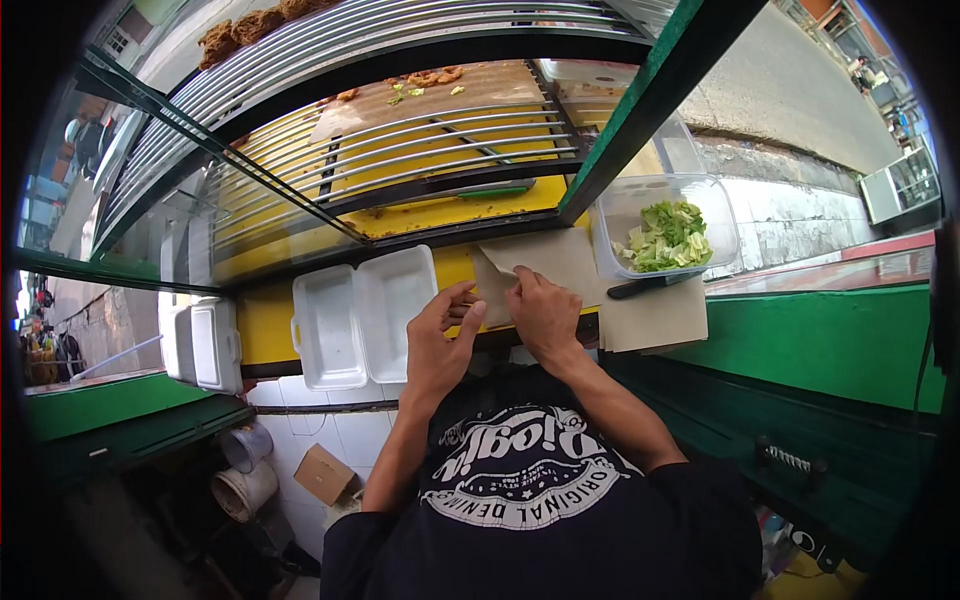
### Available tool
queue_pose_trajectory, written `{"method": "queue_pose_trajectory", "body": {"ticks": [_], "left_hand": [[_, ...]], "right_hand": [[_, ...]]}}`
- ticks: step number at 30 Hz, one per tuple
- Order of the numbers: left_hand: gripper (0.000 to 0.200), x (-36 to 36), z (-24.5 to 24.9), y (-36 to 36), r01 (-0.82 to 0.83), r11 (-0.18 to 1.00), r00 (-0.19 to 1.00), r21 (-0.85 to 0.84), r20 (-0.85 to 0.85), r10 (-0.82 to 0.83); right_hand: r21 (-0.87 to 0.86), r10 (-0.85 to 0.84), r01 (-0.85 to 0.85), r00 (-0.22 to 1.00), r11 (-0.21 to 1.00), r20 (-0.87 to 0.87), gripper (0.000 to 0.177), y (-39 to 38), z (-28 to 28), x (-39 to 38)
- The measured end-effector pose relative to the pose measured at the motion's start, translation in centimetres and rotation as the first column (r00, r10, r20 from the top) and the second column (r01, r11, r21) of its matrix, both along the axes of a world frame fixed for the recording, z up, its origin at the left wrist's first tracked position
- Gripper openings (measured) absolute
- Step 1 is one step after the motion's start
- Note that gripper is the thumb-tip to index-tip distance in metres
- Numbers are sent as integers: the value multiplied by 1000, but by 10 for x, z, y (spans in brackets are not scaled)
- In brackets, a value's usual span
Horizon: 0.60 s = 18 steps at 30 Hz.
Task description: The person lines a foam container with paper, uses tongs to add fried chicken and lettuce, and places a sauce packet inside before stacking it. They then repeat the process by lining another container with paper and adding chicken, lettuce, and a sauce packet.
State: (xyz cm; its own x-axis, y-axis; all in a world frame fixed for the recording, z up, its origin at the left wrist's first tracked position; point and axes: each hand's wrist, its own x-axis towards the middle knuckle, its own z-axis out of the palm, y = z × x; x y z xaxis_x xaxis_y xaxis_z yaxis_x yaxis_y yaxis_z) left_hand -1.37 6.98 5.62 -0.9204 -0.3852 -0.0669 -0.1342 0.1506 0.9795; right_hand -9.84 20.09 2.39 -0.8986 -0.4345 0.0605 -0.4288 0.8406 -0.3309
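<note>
A brown paper sheet [497,285] lies on the yellow counter in front of me, with one edge lifted and folded over. My right hand [545,312] pinches that lifted edge between thumb and fingers. Just left of the sheet is my left hand [447,328], its fingers loosely curved and thumb apart, with nothing visible in it. Beside it, an open white foam box [332,325] shows both halves bare. On the right a clear plastic container [725,225] holds chopped lettuce [668,238]. A black-handled knife [640,287] rests on a stack of brown paper [660,322].
Closed foam boxes [215,345] stand at the left end. A glass display case with metal racks [440,150] rises behind the counter, with fried pieces [258,25] on top. Its green post [640,110] stands close by. Buckets [245,490] and a cardboard box [325,473] sit below.
</note>
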Motion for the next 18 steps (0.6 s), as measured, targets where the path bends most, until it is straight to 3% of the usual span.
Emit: {"method": "queue_pose_trajectory", "body": {"ticks": [1,2,3,4,5,6,7,8,10,12,14,15,16,18], "left_hand": [[29,1,0,-2,-7,1000,1000,3,-3,7],[39,3,0,-6,26,972,1000,235,-20,-22],[51,6,-1,-11,60,889,998,454,-41,-46],[51,9,-1,-16,52,887,999,459,-38,-39],[65,11,0,-23,72,736,997,673,-54,-47],[79,14,0,-30,90,536,996,839,-73,-51],[96,16,-2,-37,160,540,987,826,-119,-111],[83,18,1,-42,230,472,973,851,-217,-82],[60,25,15,-48,112,807,990,580,-139,-38],[47,32,18,-53,-77,819,993,569,-28,113],[43,41,18,-62,-120,795,978,595,-68,198],[44,48,17,-66,-117,786,968,608,-106,226],[45,54,16,-71,-109,777,957,620,-146,250],[47,64,12,-79,-118,794,954,596,-155,258]], "right_hand": [[-86,-74,86,988,993,136,25,3,19,-2],[-82,-66,77,989,994,133,25,8,34,-2],[-308,72,-83,996,948,-48,21,15,46,2],[-485,161,-268,955,832,-250,18,20,59,7],[-483,168,-270,955,833,-245,18,22,76,12],[-442,336,-444,892,779,-303,20,24,93,18],[-393,490,-603,796,694,-355,23,24,100,22],[-395,493,-605,794,691,-354,23,24,100,25],[-344,697,-726,679,595,-229,26,21,99,30],[-317,750,-769,628,555,-209,34,14,96,29],[-658,511,-460,849,596,-130,44,5,90,31],[-665,429,-382,898,642,-101,51,2,83,29],[-667,439,-390,892,635,-104,51,-3,79,28],[-797,528,-82,789,598,315,56,-13,76,29]]}}
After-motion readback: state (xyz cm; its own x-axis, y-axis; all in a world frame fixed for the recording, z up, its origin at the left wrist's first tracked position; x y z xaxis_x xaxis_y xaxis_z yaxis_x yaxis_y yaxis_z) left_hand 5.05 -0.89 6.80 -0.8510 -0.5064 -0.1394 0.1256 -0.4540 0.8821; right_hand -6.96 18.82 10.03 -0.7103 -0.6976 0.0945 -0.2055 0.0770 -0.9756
